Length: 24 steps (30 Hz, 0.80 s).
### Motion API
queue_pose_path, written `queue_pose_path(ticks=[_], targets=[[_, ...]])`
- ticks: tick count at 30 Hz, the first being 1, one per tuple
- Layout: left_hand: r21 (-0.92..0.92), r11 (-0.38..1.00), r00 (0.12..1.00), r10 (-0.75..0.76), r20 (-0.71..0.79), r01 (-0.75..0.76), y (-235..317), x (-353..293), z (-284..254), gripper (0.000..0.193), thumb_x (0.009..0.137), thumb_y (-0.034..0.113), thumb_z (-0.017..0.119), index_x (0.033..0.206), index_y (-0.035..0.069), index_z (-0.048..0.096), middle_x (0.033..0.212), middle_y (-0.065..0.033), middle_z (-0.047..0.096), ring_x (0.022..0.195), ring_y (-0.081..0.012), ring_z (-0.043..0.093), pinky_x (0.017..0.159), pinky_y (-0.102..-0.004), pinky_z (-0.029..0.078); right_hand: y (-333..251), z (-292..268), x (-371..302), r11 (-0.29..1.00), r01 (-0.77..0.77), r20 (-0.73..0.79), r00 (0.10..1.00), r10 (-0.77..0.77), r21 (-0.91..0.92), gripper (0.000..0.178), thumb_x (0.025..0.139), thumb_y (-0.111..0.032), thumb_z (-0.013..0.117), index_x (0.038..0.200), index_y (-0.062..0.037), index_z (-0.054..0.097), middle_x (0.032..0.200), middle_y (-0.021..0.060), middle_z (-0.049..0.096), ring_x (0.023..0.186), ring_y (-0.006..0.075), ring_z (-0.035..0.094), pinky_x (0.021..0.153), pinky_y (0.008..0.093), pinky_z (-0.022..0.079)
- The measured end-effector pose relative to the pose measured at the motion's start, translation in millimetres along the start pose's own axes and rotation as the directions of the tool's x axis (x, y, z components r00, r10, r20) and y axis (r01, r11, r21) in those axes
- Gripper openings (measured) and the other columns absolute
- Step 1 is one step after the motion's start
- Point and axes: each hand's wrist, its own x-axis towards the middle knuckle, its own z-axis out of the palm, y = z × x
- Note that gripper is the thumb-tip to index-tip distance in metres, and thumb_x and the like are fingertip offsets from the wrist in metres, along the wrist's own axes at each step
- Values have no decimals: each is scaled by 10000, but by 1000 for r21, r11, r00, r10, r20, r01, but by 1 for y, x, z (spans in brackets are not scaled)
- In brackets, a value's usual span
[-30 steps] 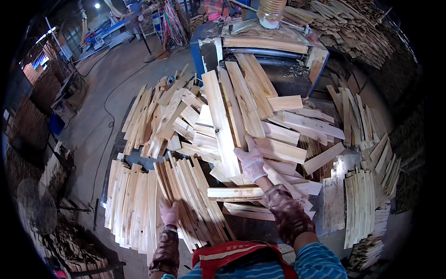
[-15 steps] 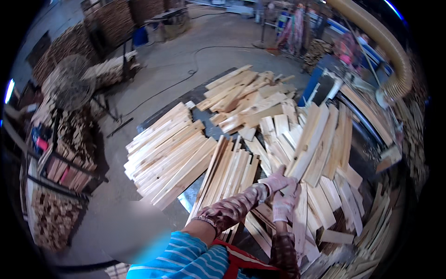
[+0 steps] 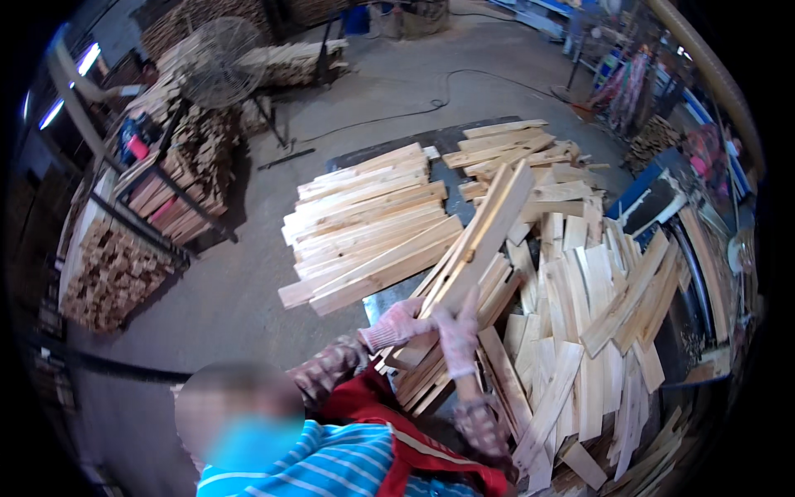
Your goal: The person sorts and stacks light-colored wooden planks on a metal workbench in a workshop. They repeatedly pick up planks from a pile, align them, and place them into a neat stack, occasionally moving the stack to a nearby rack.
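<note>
Pale wooden boards (image 3: pixel 490 236), at least two lying face to face, are tilted up and away in front of me. My left hand (image 3: pixel 402 324), in a pinkish-white work glove, is closed round their near left end. My right hand (image 3: pixel 458 341), gloved alike, grips the right face of the same boards near that end, with its fingers partly blurred. Under the held boards stands a row of narrow boards on edge (image 3: pixel 431 379), partly hidden by my hands. To the right lies a loose heap of boards (image 3: pixel 571 290).
A neat row of boards (image 3: pixel 373 224) lies at the left of the dark table. More boards (image 3: pixel 509 149) are piled at its far side. A machine with a blue side (image 3: pixel 642 199) stands at the right. A caged fan (image 3: pixel 222 62) and stacked timber (image 3: pixel 116 273) are at the left.
My view has swung, so the scene sits further right and lower. Both hands have moved from the right heap to above the middle row, with boards now lifted in them.
</note>
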Motion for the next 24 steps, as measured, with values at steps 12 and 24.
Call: queue_pose_path(ticks=[12, 24], targets=[[284, 944, 961, -90, -263, 166, -80, 130, -291, 733, 911, 396, 706, 1473, 20, 423, 1386, -164, 568, 1272, -266, 538, 1094, -396, 411, 74, 220, 82, 978, -207, -284, 936, 209, 36, 1066, 709, -152, 817, 1537, 49, 177, 1540, 255, 322, 1434, 330, 320, 1196, 354, 249], [479, 681, 832, -462, -306, 554, -251, 317, -465, 960, 905, 653, 508, 1530, -18, 226, 1267, -314, 605, 1219, -448, 567, 1009, -482, 448, 63, 254, 110, 933, -358, -379, 858, 346, 39, 995, 759, -253, 846, 1505, 46, 261, 1415, 226, 479, 1253, 328, 493, 1085, 396, 417]])
